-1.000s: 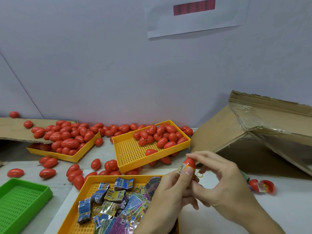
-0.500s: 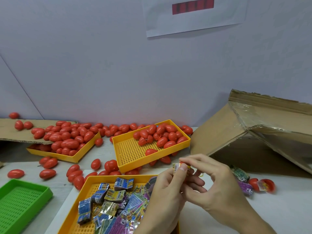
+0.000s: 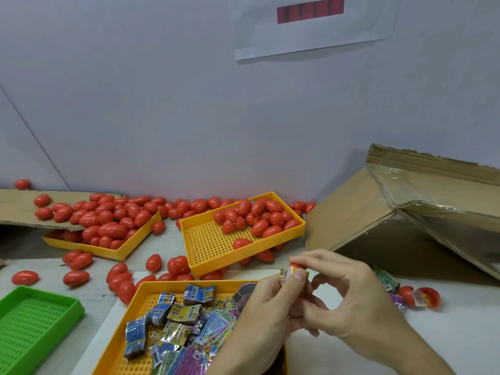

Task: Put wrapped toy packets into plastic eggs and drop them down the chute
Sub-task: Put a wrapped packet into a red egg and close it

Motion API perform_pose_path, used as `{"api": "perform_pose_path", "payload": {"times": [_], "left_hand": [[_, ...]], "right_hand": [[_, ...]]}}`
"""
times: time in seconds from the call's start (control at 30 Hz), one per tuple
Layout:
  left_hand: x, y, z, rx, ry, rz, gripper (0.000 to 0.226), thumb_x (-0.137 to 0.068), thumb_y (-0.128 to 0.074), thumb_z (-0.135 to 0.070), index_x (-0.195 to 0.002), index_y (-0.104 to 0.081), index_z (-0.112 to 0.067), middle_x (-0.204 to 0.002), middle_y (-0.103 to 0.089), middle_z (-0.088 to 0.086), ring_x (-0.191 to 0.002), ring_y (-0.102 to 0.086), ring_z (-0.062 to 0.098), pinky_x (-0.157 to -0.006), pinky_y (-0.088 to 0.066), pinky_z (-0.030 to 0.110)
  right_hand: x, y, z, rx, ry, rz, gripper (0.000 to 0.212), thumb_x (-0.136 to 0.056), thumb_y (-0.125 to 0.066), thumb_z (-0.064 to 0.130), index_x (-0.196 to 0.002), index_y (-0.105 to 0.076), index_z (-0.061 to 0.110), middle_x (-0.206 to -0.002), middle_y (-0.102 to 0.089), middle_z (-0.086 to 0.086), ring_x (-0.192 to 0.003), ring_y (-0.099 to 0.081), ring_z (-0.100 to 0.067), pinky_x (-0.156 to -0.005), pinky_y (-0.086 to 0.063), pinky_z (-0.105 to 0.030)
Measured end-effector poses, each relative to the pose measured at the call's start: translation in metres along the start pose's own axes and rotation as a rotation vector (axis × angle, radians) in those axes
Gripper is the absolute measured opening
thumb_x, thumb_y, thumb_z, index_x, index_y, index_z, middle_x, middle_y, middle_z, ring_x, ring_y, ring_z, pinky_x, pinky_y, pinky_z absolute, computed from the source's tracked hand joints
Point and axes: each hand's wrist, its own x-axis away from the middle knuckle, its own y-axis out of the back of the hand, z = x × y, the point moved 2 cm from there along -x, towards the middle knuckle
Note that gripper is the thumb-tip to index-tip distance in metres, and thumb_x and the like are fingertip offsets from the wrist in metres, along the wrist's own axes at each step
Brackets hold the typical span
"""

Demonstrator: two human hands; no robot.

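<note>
Both hands, left hand [image 3: 266, 307] and right hand [image 3: 349, 299], pinch one red egg [image 3: 295, 266] with its packet [image 3: 286, 274] above the packet tray [image 3: 140, 296]. We judge stuffing underway; next: snap shut, toss toward chute [image 3: 405, 212].

Glossy plastic eggs [image 3: 108, 228]; matt cardboard chute [image 3: 351, 212].

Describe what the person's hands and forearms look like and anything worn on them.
Both the left hand and the right hand are bare: no gloves, rings, watch or bracelet show. The forearms are bare too, with no sleeve reaching into view before the frame's lower edge. The left thumbnail is short and unpainted. No marks or bandages can be seen.
</note>
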Motion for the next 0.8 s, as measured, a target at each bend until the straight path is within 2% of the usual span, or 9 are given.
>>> {"api": "perform_pose_path", "payload": {"times": [0.1,0.17,0.27,0.33,0.47,0.57,0.63,0.73,0.8], "left_hand": [[-0.001,0.0,0.001,0.036,-0.007,-0.021,0.046,-0.091,-0.061,-0.045,-0.085,-0.068,-0.001,-0.074,-0.067,0.025,-0.058,-0.064,0.024,-0.054,-0.052,0.029],[-0.002,-0.001,0.002,0.076,-0.016,-0.039,0.046,-0.092,-0.059,-0.049,-0.08,-0.077,-0.008,-0.074,-0.068,0.024,-0.061,-0.064,0.026,-0.052,-0.05,0.029],[-0.002,-0.005,0.004,0.193,0.011,-0.023,0.037,-0.086,-0.064,-0.04,-0.071,-0.077,-0.009,-0.07,-0.065,0.015,-0.061,-0.063,0.027,-0.047,-0.046,0.029],[-0.001,-0.007,0.007,0.324,0.058,0.026,0.045,-0.084,-0.054,-0.042,-0.068,-0.074,-0.004,-0.067,-0.062,0.014,-0.061,-0.063,0.028,-0.048,-0.046,0.029],[0.0,-0.011,0.008,0.46,0.085,0.064,0.059,-0.093,-0.036,-0.046,-0.072,-0.073,-0.005,-0.07,-0.065,0.013,-0.068,-0.065,0.026,-0.067,-0.046,0.034],[-0.001,-0.012,0.005,0.476,0.099,-0.026,0.05,-0.087,-0.047,-0.038,-0.072,-0.07,0.004,-0.067,-0.059,0.015,-0.063,-0.062,0.03,-0.065,-0.053,0.035],[-0.002,-0.013,0.007,0.5,0.131,-0.074,0.046,-0.085,-0.051,-0.034,-0.064,-0.064,0.005,-0.063,-0.052,0.016,-0.056,-0.057,0.029,-0.06,-0.05,0.035],[-0.002,-0.014,0.012,0.529,0.16,-0.068,0.055,-0.092,-0.041,-0.038,-0.056,-0.058,0.001,-0.058,-0.052,0.016,-0.054,-0.055,0.028,-0.061,-0.045,0.034],[-0.002,-0.015,0.013,0.52,0.147,-0.062,0.056,-0.092,-0.042,-0.039,-0.056,-0.059,0.001,-0.057,-0.051,0.015,-0.054,-0.055,0.028,-0.06,-0.047,0.034]], "right_hand": [[0.001,0.001,-0.001,-0.035,-0.013,-0.001,0.047,-0.07,-0.073,0.025,-0.115,-0.069,0.04,-0.112,-0.069,0.016,-0.103,-0.065,-0.015,-0.08,-0.055,-0.023],[0.001,0.002,-0.001,-0.046,-0.022,-0.004,0.049,-0.07,-0.076,0.018,-0.114,-0.07,0.038,-0.111,-0.069,0.016,-0.106,-0.065,-0.014,-0.084,-0.056,-0.024],[0.001,0.004,0.0,-0.09,-0.054,-0.021,0.047,-0.067,-0.078,0.014,-0.109,-0.074,0.035,-0.109,-0.07,0.014,-0.103,-0.066,-0.017,-0.085,-0.056,-0.025],[0.002,0.003,0.002,-0.162,-0.086,-0.035,0.047,-0.065,-0.079,0.01,-0.105,-0.077,0.035,-0.106,-0.07,0.011,-0.092,-0.067,-0.022,-0.08,-0.057,-0.026],[0.001,-0.003,0.006,-0.233,-0.124,-0.043,0.051,-0.066,-0.079,0.008,-0.106,-0.075,0.039,-0.101,-0.069,0.011,-0.07,-0.056,-0.034,-0.064,-0.054,-0.035],[0.001,-0.005,0.008,-0.21,-0.127,-0.033,0.052,-0.065,-0.078,0.015,-0.108,-0.073,0.044,-0.103,-0.069,0.011,-0.068,-0.054,-0.029,-0.066,-0.056,-0.033],[0.002,-0.005,0.008,-0.205,-0.128,-0.025,0.051,-0.065,-0.078,0.015,-0.107,-0.073,0.043,-0.106,-0.069,0.011,-0.081,-0.063,-0.03,-0.07,-0.059,-0.036],[0.002,-0.005,0.006,-0.199,-0.109,-0.023,0.044,-0.064,-0.079,0.012,-0.103,-0.077,0.031,-0.106,-0.07,0.01,-0.077,-0.066,-0.012,-0.07,-0.054,-0.021],[0.001,-0.004,0.004,-0.186,-0.106,-0.02,0.043,-0.065,-0.08,0.013,-0.105,-0.076,0.028,-0.108,-0.07,0.011,-0.08,-0.066,-0.005,-0.074,-0.051,-0.017]]}}
